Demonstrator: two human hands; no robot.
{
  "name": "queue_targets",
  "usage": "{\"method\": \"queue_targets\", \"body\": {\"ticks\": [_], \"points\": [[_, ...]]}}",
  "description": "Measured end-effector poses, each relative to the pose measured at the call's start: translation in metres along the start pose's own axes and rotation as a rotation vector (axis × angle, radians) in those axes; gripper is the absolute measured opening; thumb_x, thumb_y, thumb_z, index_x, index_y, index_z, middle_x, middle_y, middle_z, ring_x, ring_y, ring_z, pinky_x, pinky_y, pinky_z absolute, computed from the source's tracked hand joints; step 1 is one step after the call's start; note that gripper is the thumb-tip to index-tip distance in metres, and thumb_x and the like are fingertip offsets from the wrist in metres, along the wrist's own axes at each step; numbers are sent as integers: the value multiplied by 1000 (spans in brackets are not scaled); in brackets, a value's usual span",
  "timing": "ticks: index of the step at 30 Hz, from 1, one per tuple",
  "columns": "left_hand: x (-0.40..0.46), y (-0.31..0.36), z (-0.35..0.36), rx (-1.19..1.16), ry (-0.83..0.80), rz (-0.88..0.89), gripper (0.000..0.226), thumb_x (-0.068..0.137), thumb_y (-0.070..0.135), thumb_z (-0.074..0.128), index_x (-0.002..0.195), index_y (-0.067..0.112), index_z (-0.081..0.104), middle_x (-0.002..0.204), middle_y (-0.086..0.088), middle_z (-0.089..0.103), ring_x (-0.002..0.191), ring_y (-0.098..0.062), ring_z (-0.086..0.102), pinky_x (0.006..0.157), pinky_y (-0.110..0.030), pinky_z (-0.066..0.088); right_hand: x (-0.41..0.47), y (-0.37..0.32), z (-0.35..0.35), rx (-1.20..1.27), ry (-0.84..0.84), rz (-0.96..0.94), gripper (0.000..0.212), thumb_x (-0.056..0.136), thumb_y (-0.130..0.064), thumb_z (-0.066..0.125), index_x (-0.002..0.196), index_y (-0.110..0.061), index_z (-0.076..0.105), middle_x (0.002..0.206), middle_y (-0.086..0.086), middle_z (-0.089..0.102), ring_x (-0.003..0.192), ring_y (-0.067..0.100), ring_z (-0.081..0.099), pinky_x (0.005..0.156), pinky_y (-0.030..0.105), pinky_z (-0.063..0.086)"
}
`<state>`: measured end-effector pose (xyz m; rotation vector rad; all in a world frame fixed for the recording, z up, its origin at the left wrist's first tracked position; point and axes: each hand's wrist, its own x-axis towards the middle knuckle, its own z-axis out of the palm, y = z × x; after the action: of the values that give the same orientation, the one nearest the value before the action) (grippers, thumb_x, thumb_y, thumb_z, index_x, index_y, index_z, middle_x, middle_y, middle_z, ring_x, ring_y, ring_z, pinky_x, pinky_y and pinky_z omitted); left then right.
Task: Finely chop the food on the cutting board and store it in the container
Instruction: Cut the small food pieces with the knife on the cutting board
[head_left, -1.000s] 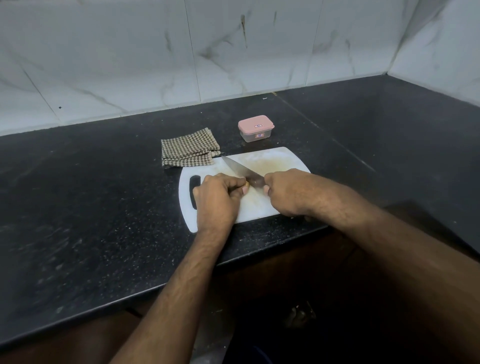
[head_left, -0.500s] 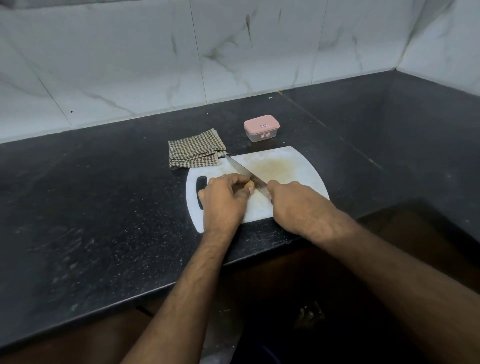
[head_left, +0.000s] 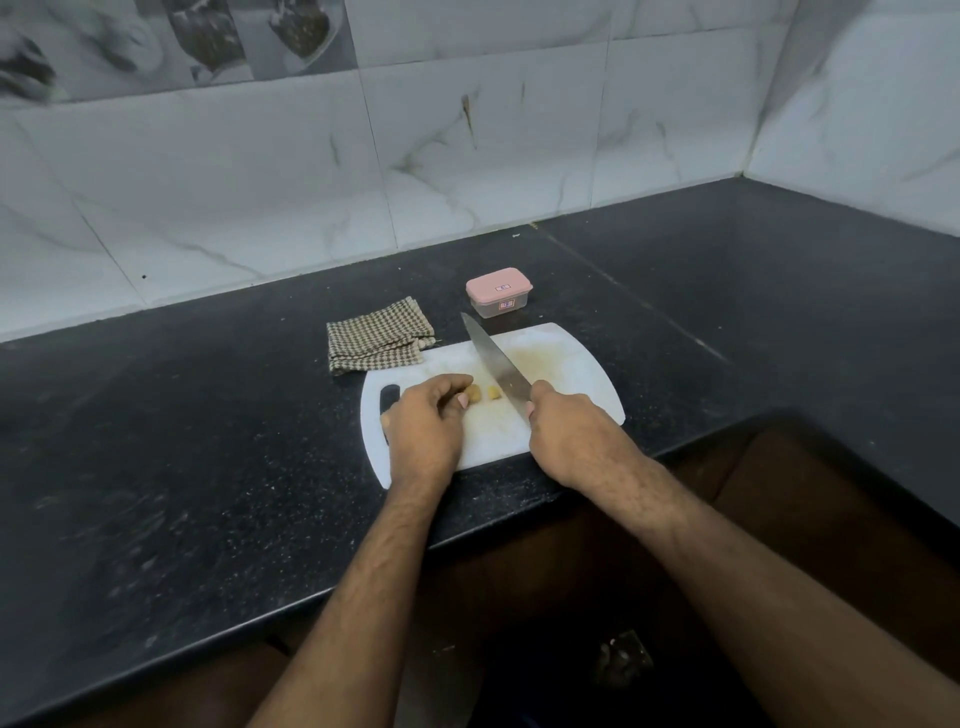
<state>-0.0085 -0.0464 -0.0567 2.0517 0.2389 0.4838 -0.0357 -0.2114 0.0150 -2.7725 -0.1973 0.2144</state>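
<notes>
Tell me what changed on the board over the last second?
The knife came off the food: before, its blade sat right against the left hand; now it lies to the right, and a cut piece lies apart from the food that the left hand holds. The right hand grips the handle as before. The board, cloth and closed container stayed put.

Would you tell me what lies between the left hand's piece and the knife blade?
In the head view, one small cut yellow piece lies on the cutting board there.
</notes>
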Motion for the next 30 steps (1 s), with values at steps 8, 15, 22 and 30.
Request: {"method": "queue_targets", "body": {"ticks": [8, 15, 22, 30], "points": [[0, 2, 1, 17, 1, -13, 19, 93, 23, 74, 112, 28, 75, 100, 18, 75, 103, -1, 66, 110, -44, 47, -4, -1, 1, -48, 18, -17, 20, 102, -15, 37, 122, -17, 40, 84, 2, 50, 83, 22, 56, 63, 37, 43], [-5, 12, -2, 141, 32, 25, 32, 88, 22, 80, 116, 30, 68, 110, 15, 65, 108, -8, 60, 111, -40, 35, -3, -4, 1, -126, 18, -42, 26, 98, -10, 37, 122, -18, 38, 83, 2, 48, 80, 22, 54, 61, 36, 40], [-8, 10, -2, -2, 62, 21, 38, 85, 7, 77, 111, 28, 59, 101, 10, 63, 93, -7, 62, 98, -45, 54, -1, -10, 0, -240, 2, -105, 32, 96, -7, 39, 125, -20, 41, 81, 1, 47, 79, 21, 54, 63, 37, 43], [-9, 12, -3, -49, 64, 13, 41, 86, 5, 77, 118, 22, 58, 103, 11, 65, 94, -4, 63, 94, -36, 58, -2, -16, 0, -78, -11, 72, 39, 96, -6, 43, 134, -13, 38, 109, 10, 57, 95, 25, 57, 71, 37, 45]]}}
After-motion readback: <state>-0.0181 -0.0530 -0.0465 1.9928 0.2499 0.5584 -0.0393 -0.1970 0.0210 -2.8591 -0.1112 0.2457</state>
